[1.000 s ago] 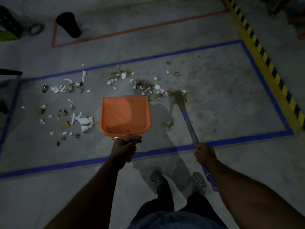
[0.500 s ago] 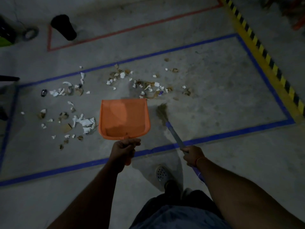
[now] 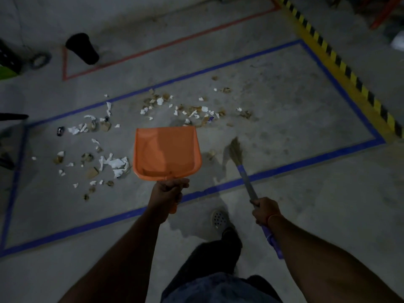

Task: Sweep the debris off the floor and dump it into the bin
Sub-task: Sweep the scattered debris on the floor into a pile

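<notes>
The person is standing at the near blue tape line point(image 3: 284, 169), facing the marked rectangle of concrete floor point(image 3: 284, 106). The left hand point(image 3: 167, 191) is gripping the handle of one orange dustpan point(image 3: 167, 152), fingers curled round it; the pan is pointing away from the body and appears empty. The right hand point(image 3: 263, 209) is gripping the shaft of one hand broom point(image 3: 239, 157), whose long axis is running from lower right to upper left, bristles toward the floor just right of the pan. The debris point(image 3: 192, 111), torn white paper and brown scraps, is lying ahead and to the left in three loose clusters: one beyond the pan's lip, two left of it; a single scrap point(image 3: 211, 153) is sitting between pan and bristles, nearer the right hand. Individual pieces are too many to count. One dark bin point(image 3: 82, 48) is standing far left, inside the red tape outline point(image 3: 175, 43), well apart from both hands. No debris is collected yet, judging by the pan.
</notes>
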A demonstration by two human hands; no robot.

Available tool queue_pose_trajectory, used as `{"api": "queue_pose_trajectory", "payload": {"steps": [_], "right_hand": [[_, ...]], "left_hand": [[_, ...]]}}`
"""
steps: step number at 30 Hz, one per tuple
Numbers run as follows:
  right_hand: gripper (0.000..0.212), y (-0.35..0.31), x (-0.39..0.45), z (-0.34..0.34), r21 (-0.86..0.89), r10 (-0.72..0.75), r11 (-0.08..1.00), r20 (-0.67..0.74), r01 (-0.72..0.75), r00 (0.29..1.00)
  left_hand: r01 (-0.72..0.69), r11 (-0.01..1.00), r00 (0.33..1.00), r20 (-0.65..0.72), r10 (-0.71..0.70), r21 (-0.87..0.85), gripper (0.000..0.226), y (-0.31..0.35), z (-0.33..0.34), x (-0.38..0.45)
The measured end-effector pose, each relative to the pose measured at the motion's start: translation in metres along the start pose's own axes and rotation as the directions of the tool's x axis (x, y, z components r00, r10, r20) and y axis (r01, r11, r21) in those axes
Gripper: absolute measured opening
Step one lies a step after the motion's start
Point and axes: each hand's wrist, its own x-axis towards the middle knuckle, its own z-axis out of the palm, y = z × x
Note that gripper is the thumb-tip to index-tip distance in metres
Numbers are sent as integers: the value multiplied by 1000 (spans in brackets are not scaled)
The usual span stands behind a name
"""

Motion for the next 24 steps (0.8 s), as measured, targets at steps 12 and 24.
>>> {"api": "queue_pose_trajectory", "payload": {"steps": [12, 24], "right_hand": [[40, -107, 6, 34, -211, -291, 915, 243, 343, 925], [47, -123, 98, -96, -9, -162, 987, -57, 162, 985]], "left_hand": [[14, 1000, 995, -100, -16, -18, 25, 14, -40, -9], [-28, 997, 1000, -11, 28, -66, 26, 88, -3, 113]]}}
